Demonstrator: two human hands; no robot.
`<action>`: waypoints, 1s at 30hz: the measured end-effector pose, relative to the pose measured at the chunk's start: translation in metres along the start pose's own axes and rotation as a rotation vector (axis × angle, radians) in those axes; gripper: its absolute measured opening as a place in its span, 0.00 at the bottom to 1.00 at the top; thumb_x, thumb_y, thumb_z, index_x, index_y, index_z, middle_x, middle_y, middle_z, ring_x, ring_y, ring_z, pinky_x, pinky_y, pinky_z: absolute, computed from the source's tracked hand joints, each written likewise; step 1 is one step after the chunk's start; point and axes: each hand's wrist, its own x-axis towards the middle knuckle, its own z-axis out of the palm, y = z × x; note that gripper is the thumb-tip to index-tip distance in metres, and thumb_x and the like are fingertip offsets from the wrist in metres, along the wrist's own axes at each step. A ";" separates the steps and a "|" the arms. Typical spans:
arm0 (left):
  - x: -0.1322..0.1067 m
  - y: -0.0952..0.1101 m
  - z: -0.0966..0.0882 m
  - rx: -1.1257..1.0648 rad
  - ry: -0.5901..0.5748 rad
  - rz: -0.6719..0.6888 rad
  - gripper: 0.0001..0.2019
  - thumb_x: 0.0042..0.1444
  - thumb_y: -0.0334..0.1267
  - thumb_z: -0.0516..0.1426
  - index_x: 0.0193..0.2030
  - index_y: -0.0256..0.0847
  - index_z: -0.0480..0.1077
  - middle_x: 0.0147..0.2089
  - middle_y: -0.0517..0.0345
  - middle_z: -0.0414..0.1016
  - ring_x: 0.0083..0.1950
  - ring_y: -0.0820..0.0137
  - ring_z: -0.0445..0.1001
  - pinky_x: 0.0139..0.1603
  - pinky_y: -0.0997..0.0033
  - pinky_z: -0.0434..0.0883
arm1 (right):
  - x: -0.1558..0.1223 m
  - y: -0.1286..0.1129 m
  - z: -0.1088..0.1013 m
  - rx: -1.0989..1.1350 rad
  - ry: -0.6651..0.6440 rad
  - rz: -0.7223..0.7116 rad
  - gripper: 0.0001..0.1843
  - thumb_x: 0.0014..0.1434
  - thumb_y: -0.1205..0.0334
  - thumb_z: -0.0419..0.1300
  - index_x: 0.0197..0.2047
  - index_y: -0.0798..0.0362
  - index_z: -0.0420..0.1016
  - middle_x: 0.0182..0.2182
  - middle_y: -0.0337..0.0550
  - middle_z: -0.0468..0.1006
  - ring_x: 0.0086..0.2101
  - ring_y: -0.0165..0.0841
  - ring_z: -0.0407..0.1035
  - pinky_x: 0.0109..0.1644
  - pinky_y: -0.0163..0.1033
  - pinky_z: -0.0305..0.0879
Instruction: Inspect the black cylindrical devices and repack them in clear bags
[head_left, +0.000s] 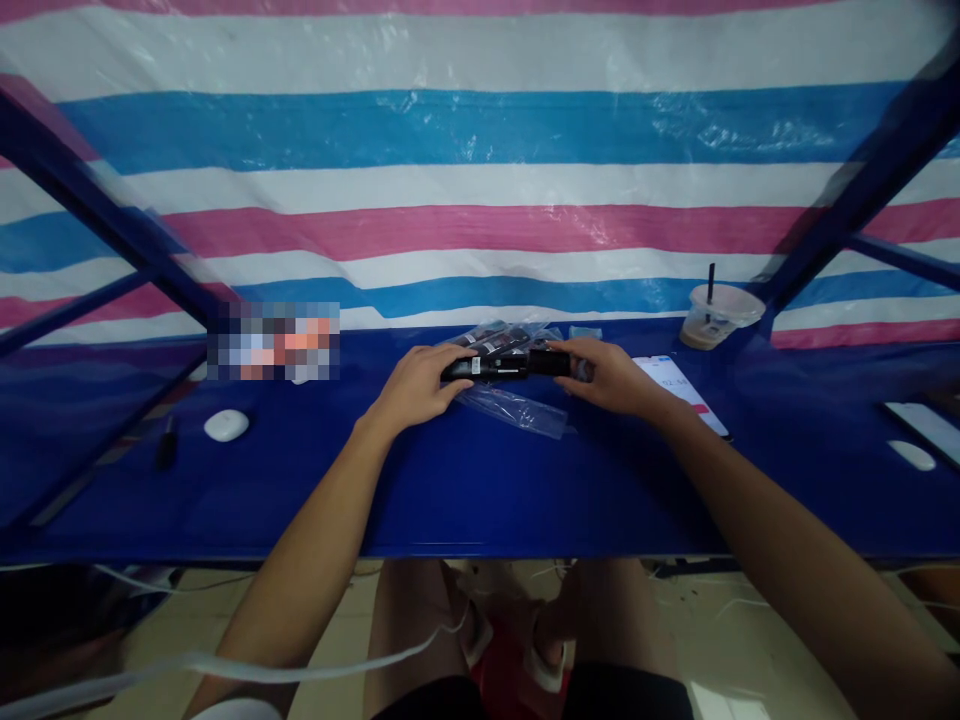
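Pale cable (300,672) sweeps low across the view over the seated person's legs (416,635), below a blue tabletop (480,500) backed by a striped plastic sheet (480,130). Mid-table, the left hand (420,388) grips a black tube (495,369) and the right hand (616,376) grasps a black end piece (547,362) at its right, clear packets (502,340) just behind. Room for moving spreads toward the front edge (480,551) and leftward to a white oval object (226,425); rightward, a phone (679,383) lies just beyond the wrist.

We've got bare fingers (453,353) and bare forearms (319,530), a white sleeve edge (236,710) at left, black shorts (630,695), pale footwear (545,674) below!
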 end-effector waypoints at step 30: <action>0.002 0.038 0.008 0.047 -0.008 0.178 0.23 0.73 0.42 0.55 0.73 0.55 0.65 0.63 0.50 0.74 0.57 0.56 0.78 0.55 0.51 0.77 | 0.001 -0.028 0.022 0.548 0.048 0.360 0.23 0.69 0.38 0.60 0.51 0.49 0.79 0.27 0.40 0.81 0.24 0.35 0.75 0.30 0.42 0.74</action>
